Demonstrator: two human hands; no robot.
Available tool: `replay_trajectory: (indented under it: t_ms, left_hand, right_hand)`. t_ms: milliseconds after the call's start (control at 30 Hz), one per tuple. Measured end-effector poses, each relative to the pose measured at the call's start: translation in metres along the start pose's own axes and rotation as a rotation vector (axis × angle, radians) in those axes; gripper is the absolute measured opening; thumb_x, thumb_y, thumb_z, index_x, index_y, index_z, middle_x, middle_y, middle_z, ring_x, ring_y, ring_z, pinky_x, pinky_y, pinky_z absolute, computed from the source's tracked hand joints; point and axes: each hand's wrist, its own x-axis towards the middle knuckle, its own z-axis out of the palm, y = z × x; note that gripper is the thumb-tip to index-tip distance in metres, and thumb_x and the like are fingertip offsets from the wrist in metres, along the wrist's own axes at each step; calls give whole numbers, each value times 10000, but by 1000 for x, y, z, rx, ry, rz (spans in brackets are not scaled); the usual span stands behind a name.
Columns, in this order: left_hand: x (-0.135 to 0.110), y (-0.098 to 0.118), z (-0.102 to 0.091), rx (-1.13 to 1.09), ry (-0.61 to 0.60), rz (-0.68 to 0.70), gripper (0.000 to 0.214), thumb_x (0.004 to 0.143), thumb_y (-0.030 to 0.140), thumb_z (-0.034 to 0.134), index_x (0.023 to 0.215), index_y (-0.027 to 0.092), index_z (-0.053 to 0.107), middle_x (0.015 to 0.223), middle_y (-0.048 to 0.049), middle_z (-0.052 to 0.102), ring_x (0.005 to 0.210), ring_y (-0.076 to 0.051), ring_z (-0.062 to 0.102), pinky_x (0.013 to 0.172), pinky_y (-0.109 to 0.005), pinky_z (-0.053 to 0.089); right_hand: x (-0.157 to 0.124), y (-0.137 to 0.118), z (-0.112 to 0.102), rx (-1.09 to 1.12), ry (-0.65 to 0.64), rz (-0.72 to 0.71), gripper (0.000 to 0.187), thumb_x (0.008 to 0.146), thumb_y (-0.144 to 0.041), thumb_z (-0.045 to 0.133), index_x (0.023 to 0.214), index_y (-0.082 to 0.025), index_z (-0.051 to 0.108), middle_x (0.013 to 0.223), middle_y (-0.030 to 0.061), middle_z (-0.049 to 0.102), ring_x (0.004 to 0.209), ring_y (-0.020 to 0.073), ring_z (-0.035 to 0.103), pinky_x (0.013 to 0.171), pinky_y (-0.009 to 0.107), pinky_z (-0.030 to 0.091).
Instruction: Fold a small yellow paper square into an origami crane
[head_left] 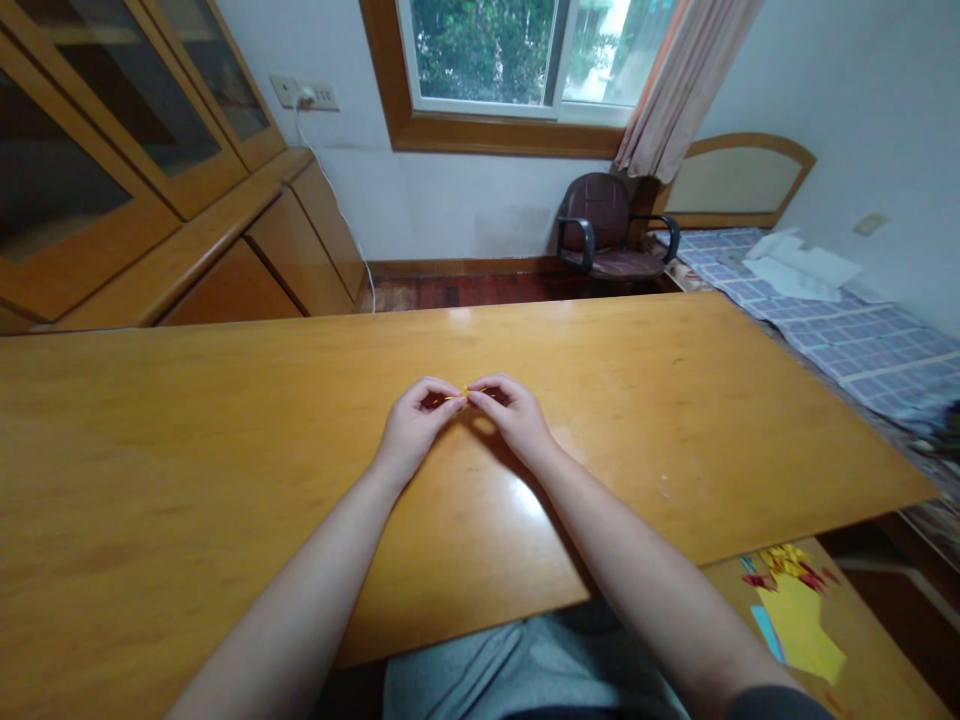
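Observation:
Both hands meet over the middle of a long wooden table (187, 430). My left hand (415, 422) and my right hand (514, 415) each pinch a small yellow piece of paper (465, 392) between fingertips and thumb. The paper is tiny and mostly hidden by the fingers, so its shape is unclear. Both wrists rest on or just above the tabletop.
Sheets of yellow, blue and red paper (799, 610) lie on a lower surface at the bottom right. A dark office chair (604, 235) stands beyond the table under the window. A bed (840, 320) runs along the right, wooden cabinets (150, 180) along the left.

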Motion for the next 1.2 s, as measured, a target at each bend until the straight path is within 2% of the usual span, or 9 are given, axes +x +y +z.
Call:
replay_trajectory:
  t_ms: [333,733,1200]
  left_hand:
    - [0,1,3,-108,-6,-84,246,676,309,811,799,173,646,766,-1,660,728,-143,623,747,-275,487]
    - [0,-6,2,-141,-1,-66,225,701,287,808,827,172,662,820,-10,675,762,-144,645,781,-285,507]
    - [0,-4,3,-178,13,-152,297,672,328,822,838,165,637,829,-25,702,778,-160,680,818,-318,532]
  right_hand:
    - [1,2,2,104,-5,85,173,766,-335,725,860,-190,710,855,23,715,799,155,647,783,286,505]
    - [1,3,2,154,5,98,156,754,-312,737,848,-190,712,836,19,719,791,157,654,788,294,510]
    - [2,2,3,118,35,73,107,751,-278,726,817,-195,709,830,19,715,795,163,654,797,303,505]
